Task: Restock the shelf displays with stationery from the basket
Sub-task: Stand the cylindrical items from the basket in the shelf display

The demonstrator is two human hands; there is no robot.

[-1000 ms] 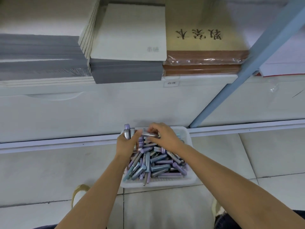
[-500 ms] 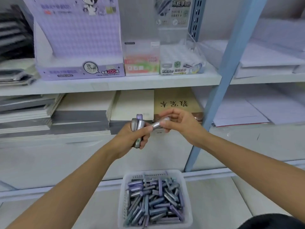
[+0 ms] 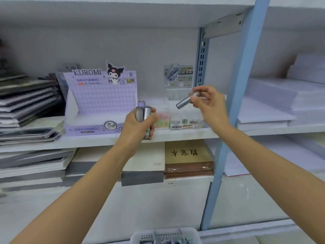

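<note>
We see the left hand (image 3: pixel 139 125) gripping a few silver tubes (image 3: pixel 147 112) upright in front of the shelf (image 3: pixel 88 140), near the purple box (image 3: pixel 100 103), while the right hand (image 3: pixel 210 104) pinches a single tube (image 3: pixel 186 100) by the clear box (image 3: pixel 186 122), and the basket (image 3: pixel 139 235) sits low down.

Both forearms show bare from the lower edge up to the wrists; left hand (image 3: pixel 139 124) and right hand (image 3: pixel 209 103) bare too; nails too blurred to judge.
</note>
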